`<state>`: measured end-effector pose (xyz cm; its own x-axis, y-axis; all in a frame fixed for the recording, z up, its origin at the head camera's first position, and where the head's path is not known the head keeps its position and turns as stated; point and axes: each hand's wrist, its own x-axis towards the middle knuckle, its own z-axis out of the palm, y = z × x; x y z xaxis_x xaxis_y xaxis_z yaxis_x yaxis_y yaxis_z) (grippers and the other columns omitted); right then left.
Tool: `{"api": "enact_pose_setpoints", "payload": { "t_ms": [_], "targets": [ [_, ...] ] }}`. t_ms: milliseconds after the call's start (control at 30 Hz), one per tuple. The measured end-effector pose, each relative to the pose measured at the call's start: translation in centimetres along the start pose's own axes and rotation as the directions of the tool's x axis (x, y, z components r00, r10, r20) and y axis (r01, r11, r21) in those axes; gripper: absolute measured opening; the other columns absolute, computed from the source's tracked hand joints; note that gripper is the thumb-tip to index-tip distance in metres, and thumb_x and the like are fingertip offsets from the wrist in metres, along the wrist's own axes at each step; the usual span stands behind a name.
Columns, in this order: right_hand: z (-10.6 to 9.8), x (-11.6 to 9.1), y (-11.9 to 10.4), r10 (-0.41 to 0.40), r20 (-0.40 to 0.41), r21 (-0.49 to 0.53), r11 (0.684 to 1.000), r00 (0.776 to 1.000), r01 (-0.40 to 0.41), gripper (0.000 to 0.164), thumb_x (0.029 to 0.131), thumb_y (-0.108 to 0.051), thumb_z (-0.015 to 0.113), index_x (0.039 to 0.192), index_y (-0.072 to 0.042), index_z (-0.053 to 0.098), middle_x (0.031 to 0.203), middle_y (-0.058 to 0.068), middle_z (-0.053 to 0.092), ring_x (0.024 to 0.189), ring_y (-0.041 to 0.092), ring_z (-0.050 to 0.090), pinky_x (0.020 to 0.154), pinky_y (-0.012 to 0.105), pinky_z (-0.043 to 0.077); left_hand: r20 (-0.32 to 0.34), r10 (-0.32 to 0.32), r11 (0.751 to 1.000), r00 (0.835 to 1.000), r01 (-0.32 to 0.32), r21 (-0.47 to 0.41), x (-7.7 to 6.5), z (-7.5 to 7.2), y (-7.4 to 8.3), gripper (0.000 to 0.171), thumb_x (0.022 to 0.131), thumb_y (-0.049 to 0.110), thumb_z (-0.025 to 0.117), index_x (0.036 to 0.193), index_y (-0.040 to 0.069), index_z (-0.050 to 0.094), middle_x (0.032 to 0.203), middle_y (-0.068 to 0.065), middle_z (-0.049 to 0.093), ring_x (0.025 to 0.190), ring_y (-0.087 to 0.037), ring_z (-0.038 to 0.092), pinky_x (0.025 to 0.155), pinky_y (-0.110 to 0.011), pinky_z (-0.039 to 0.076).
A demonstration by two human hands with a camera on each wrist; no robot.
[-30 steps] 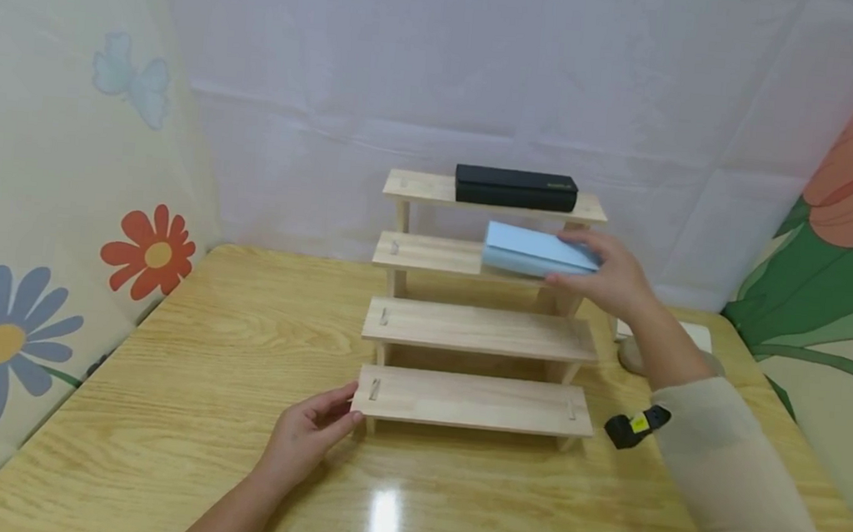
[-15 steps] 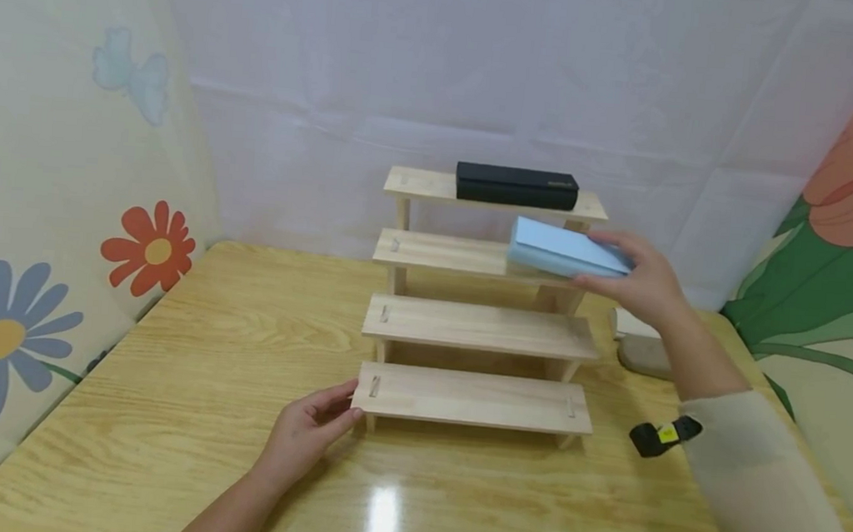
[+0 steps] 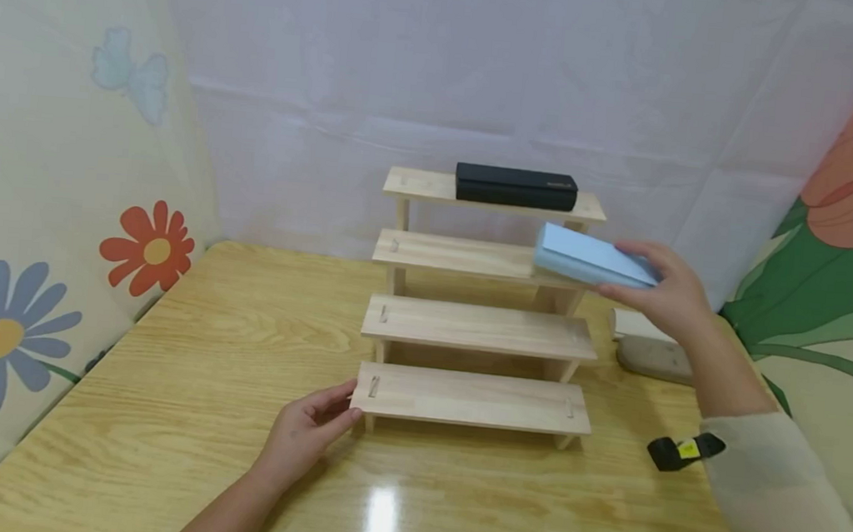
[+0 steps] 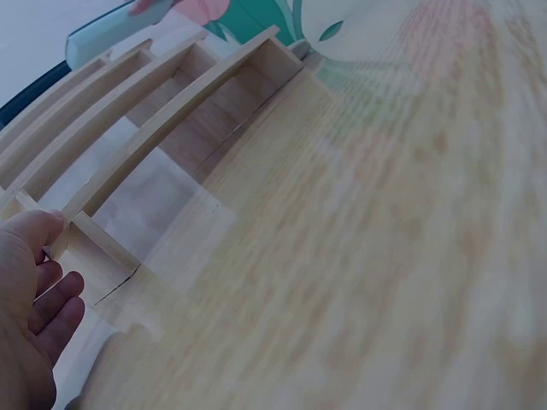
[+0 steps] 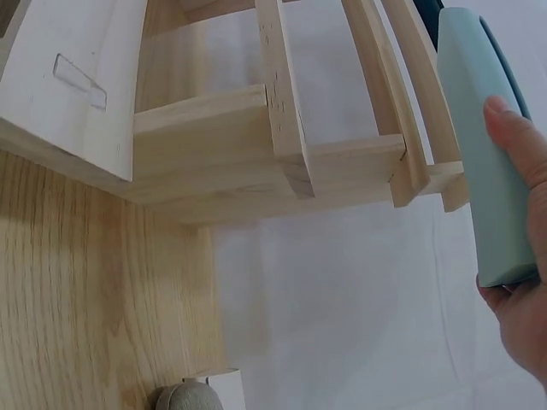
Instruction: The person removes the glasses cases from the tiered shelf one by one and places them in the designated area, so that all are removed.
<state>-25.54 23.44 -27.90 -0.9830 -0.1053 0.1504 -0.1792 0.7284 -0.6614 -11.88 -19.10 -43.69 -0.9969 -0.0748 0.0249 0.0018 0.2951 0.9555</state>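
Observation:
My right hand (image 3: 673, 292) grips a light-blue glasses case (image 3: 585, 256) by its right end, thumb on one side and fingers on the other. The case is held in the air, overlapping the right end of the second-highest shelf in the head view. In the right wrist view the blue case (image 5: 483, 162) slants beside the shelf ends. A four-step wooden display stand (image 3: 472, 399) stands on the table. My left hand (image 3: 308, 434) pinches the left end of its lowest board with thumb and index finger; the other fingers (image 4: 60, 307) lie loosely below.
A black glasses case (image 3: 515, 188) lies on the top shelf. Right of the stand, a taupe case (image 3: 652, 359) and a white object (image 3: 636, 323) sit on the wood-grain table (image 3: 242, 318). A black strap (image 3: 671, 454) hangs from the right sleeve.
My right hand has carried the blue glasses case to the right, away from over the second-highest shelf, tilting its right end slightly down. The left hand and the stand stay put.

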Motion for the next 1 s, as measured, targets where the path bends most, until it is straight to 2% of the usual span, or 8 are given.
{"api": "enact_pose_setpoints", "payload": {
  "t_ms": [300, 500, 1000],
  "targets": [
    [-0.8, -0.9, 1.3, -0.004, -0.019, -0.001, 1.000, 1.000, 0.004, 0.076, 0.083, -0.041, 0.077, 0.147, -0.015, 0.045, 0.157, 0.017, 0.032, 0.136, 0.043, 0.034, 0.104, 0.062, 0.036, 0.000, 0.008, 1.000, 1.000, -0.008, 0.009, -0.1, 0.0, 0.2, 0.042, 0.088, 0.013, 0.074, 0.127, 0.002, 0.063, 0.128, -0.016, 0.065, 0.098, 0.002, 0.062, 0.083, -0.011, 0.053],
    [-1.3, -1.7, 2.1, 0.010, -0.036, -0.007, 1.000, 0.999, -0.010, 0.079, 0.085, -0.043, 0.076, 0.150, -0.015, 0.040, 0.157, 0.021, 0.030, 0.135, 0.047, 0.033, 0.101, 0.066, 0.036, -0.002, 0.009, 1.000, 1.000, -0.009, 0.009, -0.2, 0.0, 0.2, 0.041, 0.088, 0.012, 0.074, 0.126, 0.002, 0.064, 0.128, -0.016, 0.065, 0.098, 0.003, 0.062, 0.083, -0.011, 0.053],
    [-2.4, -3.2, 4.3, 0.054, -0.058, -0.027, 0.998, 0.997, -0.056, 0.082, 0.085, -0.046, 0.074, 0.151, -0.014, 0.037, 0.158, 0.021, 0.029, 0.133, 0.048, 0.034, 0.098, 0.066, 0.037, 0.003, 0.018, 1.000, 1.000, -0.018, -0.012, -0.1, 0.0, -0.1, 0.042, 0.087, 0.011, 0.073, 0.127, 0.000, 0.063, 0.129, -0.017, 0.064, 0.097, 0.005, 0.062, 0.082, -0.011, 0.054]
  ]
}}
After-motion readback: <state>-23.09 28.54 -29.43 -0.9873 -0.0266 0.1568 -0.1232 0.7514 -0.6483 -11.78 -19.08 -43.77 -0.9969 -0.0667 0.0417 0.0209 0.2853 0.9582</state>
